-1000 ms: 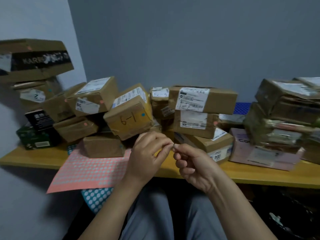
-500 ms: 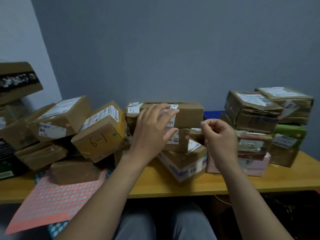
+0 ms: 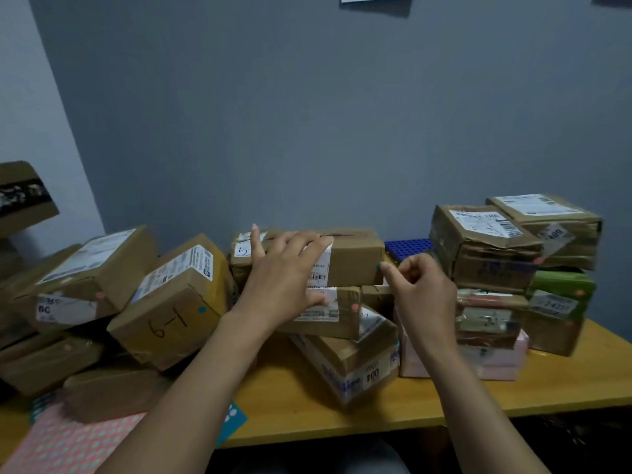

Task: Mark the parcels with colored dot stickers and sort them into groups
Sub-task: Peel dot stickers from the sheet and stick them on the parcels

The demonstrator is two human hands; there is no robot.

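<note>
Fingers (image 3: 307,241) of my left hand (image 3: 287,278) lie straight and spread across the top box (image 3: 355,258) of the middle stack, with the thumb down on the front of the second box (image 3: 345,319). On my right hand (image 3: 424,292) the forefinger is stretched left and the other fingers are curled in. A teal dot (image 3: 378,266) sits at its tip, right at the near right corner of the top box. I cannot tell whether the thumb helps pinch the dot, or whether the dot already touches the cardboard.

My worry is that corner. Set there, the dot could fold round the edge, hold badly and peel, or lift away with my finger as I pull back. I would sooner put it further left, on flat cardboard.

Pressing leftwards could also slide the top box. The bottom box (image 3: 352,364) lies tilted on the table (image 3: 444,401), so the stack looks unsteady to me, and my left hand must brace it.

The second box carries a pink dot (image 3: 355,306), so I should check that teal is this parcel's colour.
</note>
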